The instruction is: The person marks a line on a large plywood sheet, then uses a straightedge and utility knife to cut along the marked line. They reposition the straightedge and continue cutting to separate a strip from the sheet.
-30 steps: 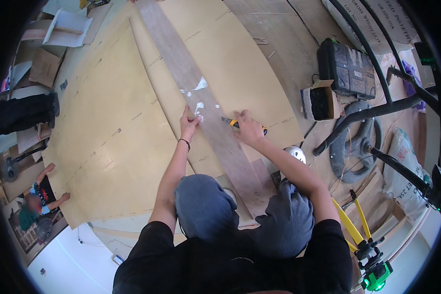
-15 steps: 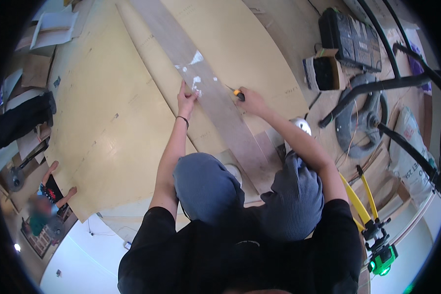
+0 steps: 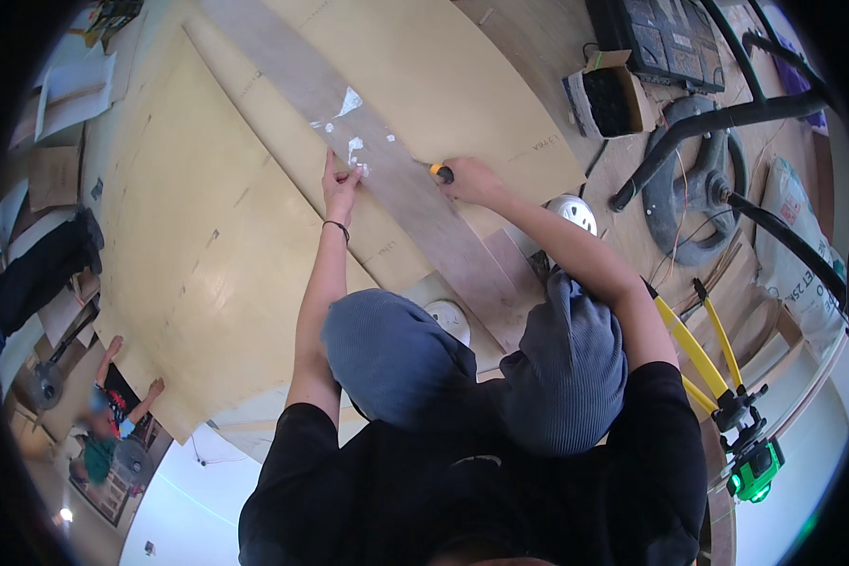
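A long brownish plank [image 3: 410, 212] with scattered white patches lies across tan board sheets [image 3: 491, 104]. My left hand [image 3: 340, 189] rests at the plank's left edge, index finger stretched out, thumb on top beside a white patch. Across from it, my right hand [image 3: 472, 185] grips a yellow-and-black utility knife [image 3: 439, 172] at the plank's right edge; the blade is too small to make out clearly. White round objects [image 3: 571, 212] sit below the right forearm and between my covered knees [image 3: 391, 354].
A black case [image 3: 665, 42], an open box [image 3: 604, 104], black tubular frame [image 3: 689, 127], white sack [image 3: 792, 245] and yellow tripod with green laser level [image 3: 755, 472] crowd the right. At left, a person in dark trousers [image 3: 38, 274] and another person [image 3: 113, 429] reach the sheets' edges.
The view has shifted, moving the scene up in the picture. The knife in my right hand has turned, with more of its handle hidden by my fingers. My left hand stays on the plank.
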A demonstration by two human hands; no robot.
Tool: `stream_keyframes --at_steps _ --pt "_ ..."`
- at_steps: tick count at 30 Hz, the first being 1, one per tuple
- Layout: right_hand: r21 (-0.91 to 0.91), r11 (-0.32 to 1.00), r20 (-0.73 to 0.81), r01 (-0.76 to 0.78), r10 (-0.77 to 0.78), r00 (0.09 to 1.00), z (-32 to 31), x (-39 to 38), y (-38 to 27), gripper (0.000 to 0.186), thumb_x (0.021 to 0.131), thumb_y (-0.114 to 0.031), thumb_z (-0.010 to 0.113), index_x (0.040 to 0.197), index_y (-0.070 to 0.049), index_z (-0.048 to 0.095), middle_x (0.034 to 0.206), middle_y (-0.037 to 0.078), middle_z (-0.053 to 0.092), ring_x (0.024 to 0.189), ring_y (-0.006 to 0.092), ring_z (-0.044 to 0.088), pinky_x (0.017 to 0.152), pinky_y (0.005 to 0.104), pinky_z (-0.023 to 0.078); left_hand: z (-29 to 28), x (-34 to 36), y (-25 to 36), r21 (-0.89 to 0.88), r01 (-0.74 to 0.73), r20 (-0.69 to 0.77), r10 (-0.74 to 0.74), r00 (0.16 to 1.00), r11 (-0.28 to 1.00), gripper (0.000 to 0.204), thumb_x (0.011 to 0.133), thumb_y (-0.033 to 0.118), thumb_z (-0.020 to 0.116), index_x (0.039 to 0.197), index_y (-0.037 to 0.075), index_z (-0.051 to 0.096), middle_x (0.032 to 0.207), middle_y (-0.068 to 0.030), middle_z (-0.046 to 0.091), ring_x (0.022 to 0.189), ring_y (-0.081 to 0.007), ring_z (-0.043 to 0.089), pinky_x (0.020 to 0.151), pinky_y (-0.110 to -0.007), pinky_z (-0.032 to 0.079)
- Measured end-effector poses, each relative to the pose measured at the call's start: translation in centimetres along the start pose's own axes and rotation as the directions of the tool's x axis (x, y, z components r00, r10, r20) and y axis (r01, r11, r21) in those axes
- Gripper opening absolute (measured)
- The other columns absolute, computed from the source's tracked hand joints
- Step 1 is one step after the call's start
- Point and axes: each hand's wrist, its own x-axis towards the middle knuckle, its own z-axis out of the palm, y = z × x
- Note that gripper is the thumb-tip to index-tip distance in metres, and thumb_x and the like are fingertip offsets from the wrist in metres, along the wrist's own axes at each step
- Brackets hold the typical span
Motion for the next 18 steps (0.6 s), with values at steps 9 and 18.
stream_keyframes --at_steps 9,18 --pt "-0.009 1.0 0.003 0.015 -0.015 1.0 0.7 0.1 0.8 0.024 0.082 -0.031 0.07 0.097 -0.013 0.07 0.09 0.012 0.07 0.089 0.03 0.068 0.081 0.0439 0.054 1.9 -2.6 -1.1 -0.119 0.02 -0.099 -0.032 0.995 0.993 0.058 0.081 0.005 0.077 0.13 0.007 0.046 0.096 -0.0046 0.052 0.085 -0.0138 0.054 0.079 -0.029 0.049" --pt "0.008 1.0 -0.011 -0.028 0.028 1.0 0.9 0.0 0.7 0.022 0.082 -0.031 0.071 0.098 -0.016 0.072 0.091 0.01 0.071 0.09 0.0291 0.068 0.081 0.0438 0.054 1.4 -2.2 -2.1 -0.14 0.005 -0.071 -0.015 0.997 0.99 0.06 0.082 0.001 0.076 0.132 0.006 0.043 0.095 -0.0044 0.052 0.084 -0.0118 0.054 0.077 -0.025 0.049"
